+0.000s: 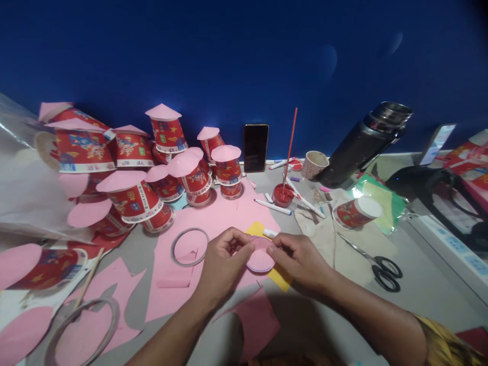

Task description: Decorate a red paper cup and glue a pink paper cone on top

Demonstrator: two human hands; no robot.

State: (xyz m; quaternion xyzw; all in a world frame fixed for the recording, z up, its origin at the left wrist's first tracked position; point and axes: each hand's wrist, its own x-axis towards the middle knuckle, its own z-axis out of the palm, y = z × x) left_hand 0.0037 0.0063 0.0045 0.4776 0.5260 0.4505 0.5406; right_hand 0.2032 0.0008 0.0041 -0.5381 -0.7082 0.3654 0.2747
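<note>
Between my two hands is a small round piece of pink paper [261, 259] with a purple line along its edge. My left hand [227, 254] pinches its left side, thumb on top. On the other side, my right hand [299, 256] grips the upper right edge with thumb and fingers. Under the disc lie a yellow paper piece [281, 278] and a large pink sheet [168, 300]. A white marker cap end [270, 233] shows just behind the right fingers. Left of my left hand, a grey tape ring [173, 250] rests on the pink sheet.
Stacked red paper cups [131, 201] with pink cone tops fill the back left. Black-handled scissors [385, 272] lie at right, near a red cup on its side [353, 212]. A red paint pot [282, 195], phone [255, 148] and black thermos [354, 147] stand behind.
</note>
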